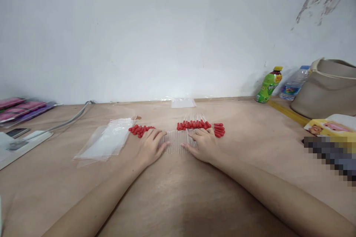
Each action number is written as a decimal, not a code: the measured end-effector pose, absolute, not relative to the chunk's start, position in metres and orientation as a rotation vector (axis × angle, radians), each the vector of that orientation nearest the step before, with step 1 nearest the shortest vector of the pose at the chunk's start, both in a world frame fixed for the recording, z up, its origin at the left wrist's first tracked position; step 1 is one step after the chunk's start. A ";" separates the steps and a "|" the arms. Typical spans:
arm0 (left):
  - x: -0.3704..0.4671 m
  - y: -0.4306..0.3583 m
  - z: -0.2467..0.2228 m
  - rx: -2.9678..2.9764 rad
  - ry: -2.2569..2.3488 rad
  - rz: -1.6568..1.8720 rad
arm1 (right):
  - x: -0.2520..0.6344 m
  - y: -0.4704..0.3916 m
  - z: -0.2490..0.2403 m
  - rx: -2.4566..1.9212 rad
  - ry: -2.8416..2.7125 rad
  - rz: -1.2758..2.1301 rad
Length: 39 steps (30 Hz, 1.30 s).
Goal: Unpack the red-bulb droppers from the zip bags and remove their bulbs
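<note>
Between my hands lies a row of thin clear sticks or tubes (175, 142), side by side on the table. My left hand (151, 146) rests palm down at the row's left end, thumb apart from the fingers. At the other end my right hand (204, 144) lies in the same way, its fingertips and thumb touching the clear pieces. Just beyond the row is a line of red rounded pieces (193, 125), with clear thin lengths stretching behind them. A small heap of red pieces (138, 130) is beside my left fingers. Several red pieces (219, 129) lie past my right hand.
Clear plastic bags (107, 140) lie left, and a small bag (183, 103) lies by the wall. Pink packets (22, 109), a phone (17, 132) and a cable (69, 120) are far left. A green bottle (269, 85), a water bottle (294, 83) and a beige bucket (325, 89) stand right.
</note>
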<state>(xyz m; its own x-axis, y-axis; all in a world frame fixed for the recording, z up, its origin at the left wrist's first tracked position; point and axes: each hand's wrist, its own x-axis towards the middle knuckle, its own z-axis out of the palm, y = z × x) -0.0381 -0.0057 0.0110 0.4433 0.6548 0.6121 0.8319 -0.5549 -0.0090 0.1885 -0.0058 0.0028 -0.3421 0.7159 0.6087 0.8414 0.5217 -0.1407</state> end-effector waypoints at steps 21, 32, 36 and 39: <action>-0.025 -0.011 0.002 -2.697 -1.147 -0.975 | 0.201 0.054 0.010 -1.592 -1.998 -0.269; -0.026 -0.009 -0.002 -2.534 -1.078 -0.954 | 0.223 0.017 0.015 -1.193 -1.810 -0.186; -0.020 -0.013 0.000 -2.436 -0.978 -0.894 | 0.232 -0.001 0.004 -1.028 -1.878 -0.108; -0.013 -0.017 0.003 -2.407 -0.895 -0.843 | 0.227 -0.009 -0.004 -0.968 -1.924 -0.089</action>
<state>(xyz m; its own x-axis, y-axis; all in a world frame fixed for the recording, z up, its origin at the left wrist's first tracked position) -0.0129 -0.0172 0.0033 0.6056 0.4296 0.6698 0.6945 -0.6962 -0.1814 0.2267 -0.0095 -0.0043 -0.2393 0.5877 0.7729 0.6568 0.6842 -0.3169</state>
